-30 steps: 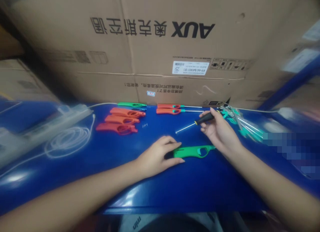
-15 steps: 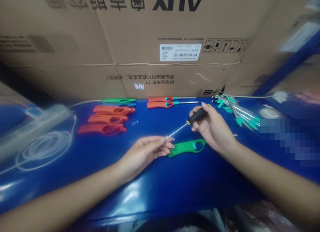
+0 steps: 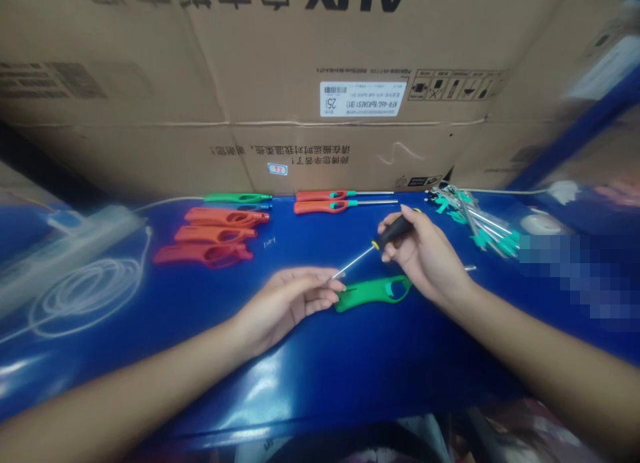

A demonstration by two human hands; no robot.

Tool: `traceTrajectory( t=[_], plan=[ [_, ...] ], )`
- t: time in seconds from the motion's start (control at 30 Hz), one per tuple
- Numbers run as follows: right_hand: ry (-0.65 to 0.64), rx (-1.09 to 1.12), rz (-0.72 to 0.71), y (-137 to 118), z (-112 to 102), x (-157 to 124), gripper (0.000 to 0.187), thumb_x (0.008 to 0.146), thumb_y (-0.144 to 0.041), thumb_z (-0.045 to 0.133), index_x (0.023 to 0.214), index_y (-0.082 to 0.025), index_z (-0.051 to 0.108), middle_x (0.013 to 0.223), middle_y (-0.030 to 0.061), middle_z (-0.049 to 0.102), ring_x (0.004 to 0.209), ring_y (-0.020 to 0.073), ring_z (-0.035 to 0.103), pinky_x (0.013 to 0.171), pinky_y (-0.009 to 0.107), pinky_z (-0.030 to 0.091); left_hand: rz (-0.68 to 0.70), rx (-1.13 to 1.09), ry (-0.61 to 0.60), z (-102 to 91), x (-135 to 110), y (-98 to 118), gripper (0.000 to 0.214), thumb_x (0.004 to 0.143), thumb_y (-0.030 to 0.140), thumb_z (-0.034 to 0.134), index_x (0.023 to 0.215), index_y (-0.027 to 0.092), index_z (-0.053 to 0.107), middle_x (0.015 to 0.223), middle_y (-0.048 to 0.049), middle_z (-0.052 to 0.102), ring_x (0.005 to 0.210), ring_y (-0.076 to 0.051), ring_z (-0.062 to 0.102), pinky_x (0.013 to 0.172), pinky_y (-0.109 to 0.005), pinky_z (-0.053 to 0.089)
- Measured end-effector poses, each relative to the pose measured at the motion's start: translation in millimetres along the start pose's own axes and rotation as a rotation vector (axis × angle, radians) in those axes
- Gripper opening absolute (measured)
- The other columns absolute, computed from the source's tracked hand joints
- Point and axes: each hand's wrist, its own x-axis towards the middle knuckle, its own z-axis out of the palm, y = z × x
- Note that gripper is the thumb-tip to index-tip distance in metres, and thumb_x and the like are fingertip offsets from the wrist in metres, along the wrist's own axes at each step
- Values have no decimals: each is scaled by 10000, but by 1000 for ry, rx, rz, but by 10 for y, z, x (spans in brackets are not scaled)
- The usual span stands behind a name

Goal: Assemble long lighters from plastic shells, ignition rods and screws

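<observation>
On the far side of the left-right green plastic lighter shell [image 3: 373, 292], the right hand [image 3: 430, 260] clamps a black-handled steel screwdriver [image 3: 395, 232], tip pinched leftward by the left hand [image 3: 287, 300].

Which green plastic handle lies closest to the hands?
The near green handle, between left hand and right hand; the far green handle lies by the cardboard box.

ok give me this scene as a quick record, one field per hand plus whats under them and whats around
right hand: holds a screwdriver by its black handle, shaft pointing down and left
left hand: fingertips at the screwdriver's tip; a pinch cannot be told
under hands: green lighter shell, flat on the blue table
left side: three orange lighter shells, coiled white cable
back: two orange lighters, green lighter, cardboard box
right side: bundle of teal-tipped metal rods
</observation>
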Motion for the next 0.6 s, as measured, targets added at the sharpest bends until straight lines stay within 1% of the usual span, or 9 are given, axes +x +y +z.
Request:
traceTrajectory(
  t=[0.13,0.2,0.3,0.47,0.6],
  plan=[
    [5,-12,1,3,-5,9,315,827,-486,697,793,-185,613,753,2,625,482,83,511,452,234,514,14,16,6,-11,-10,-3,235,802,78,741,1033,94,782,958,-113,795,773,-117,738,780,-182,602],
    [11,-12,6,6,-7,10,317,818,-484,703,784,-184,609,749,3,624,480,84,511,453,239,517,24,27,28,-9,-10,-11,243,803,76,752,1043,105,781,966,-110,796,795,-116,742,792,-179,600],
    [20,-4,12,10,-10,8,311,813,-476,708,781,-182,612,747,5,625,485,87,517,453,239,518,42,49,56,4,-1,-19,236,798,109,787,1033,113,784,956,-103,798,802,-117,744,801,-184,601],
    [2,-30,-3,11,-11,2,318,831,-492,689,782,-190,602,753,5,621,488,89,519,456,243,521,58,103,82,10,13,-29,272,744,197,857,996,117,794,931,-104,798,764,-131,740,811,-241,615],
    [0,-16,2,11,-7,2,309,820,-479,696,775,-184,614,749,7,630,482,88,521,450,243,518,101,167,79,-9,22,-43,285,736,292,873,956,126,802,895,-97,799,712,-128,735,749,-231,618]
  ],
)
